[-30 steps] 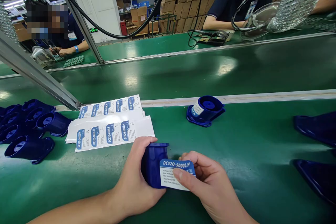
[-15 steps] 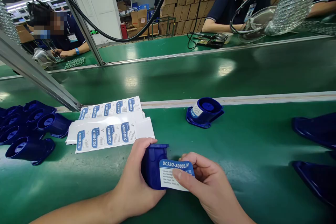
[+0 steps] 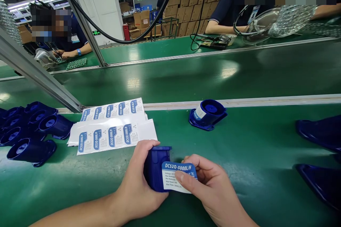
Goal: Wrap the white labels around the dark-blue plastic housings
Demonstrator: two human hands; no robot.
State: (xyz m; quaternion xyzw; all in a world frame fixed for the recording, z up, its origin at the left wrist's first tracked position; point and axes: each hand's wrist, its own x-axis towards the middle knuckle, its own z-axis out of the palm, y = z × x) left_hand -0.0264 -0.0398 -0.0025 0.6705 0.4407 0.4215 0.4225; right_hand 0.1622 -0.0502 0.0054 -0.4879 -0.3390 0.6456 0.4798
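My left hand point(image 3: 141, 184) is closed around a dark blue plastic housing point(image 3: 156, 168), thumb at its upper end and fingers beneath. Between the thumb and fingers of my right hand point(image 3: 210, 184) is a blue and white label point(image 3: 173, 179) printed "DC52Q-5000L/H". The label's left edge lies against the housing's side, while its right part stands off in the pinch. To the left lie sheets of the same labels point(image 3: 117, 136). Beyond my hands sits another blue housing point(image 3: 213, 111) with a label on its side.
Several blue housings point(image 3: 32, 152) cluster at the left of the green table point(image 3: 253, 149). More blue parts point(image 3: 319, 181) lie at the right edge. A metal post point(image 3: 50, 81) rises at the left. Across the belt point(image 3: 173, 81) two co-workers sit, and a black cable point(image 3: 119, 40) hangs overhead.
Both hands, the housing and the label hold the same pose. The view has shifted very slightly; nothing was taken up or let go.
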